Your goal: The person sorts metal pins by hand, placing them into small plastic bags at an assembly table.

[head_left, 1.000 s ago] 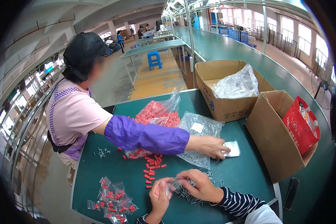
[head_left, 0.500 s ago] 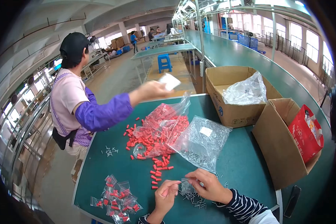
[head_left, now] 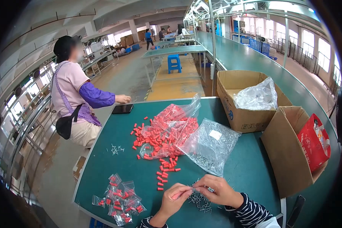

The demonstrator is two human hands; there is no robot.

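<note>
My left hand (head_left: 174,200) and my right hand (head_left: 217,191) meet above the near side of the green table, fingertips pinched together. Between them is a small clear zip bag (head_left: 193,188), mostly hidden by the fingers; its contents cannot be made out. Loose metal screws (head_left: 204,205) lie beneath and beside my right hand. Just beyond my left hand, a line of red plastic plugs (head_left: 162,177) trails from a large open bag of red plugs (head_left: 171,125). A big clear bag of screws (head_left: 212,146) lies farther off. Filled small zip bags (head_left: 119,199) are piled to the left.
Two cardboard boxes, one (head_left: 247,119) holding clear plastic and another (head_left: 281,152) a red bag (head_left: 313,142), stand at right. A few screws (head_left: 116,149) lie at left. A co-worker (head_left: 74,91) stands by the far-left corner, hand near a black phone (head_left: 122,108).
My left hand has come over to meet my right at the small zip bag. The co-worker's outstretched arm, which held something white, has drawn back and down to the table corner.
</note>
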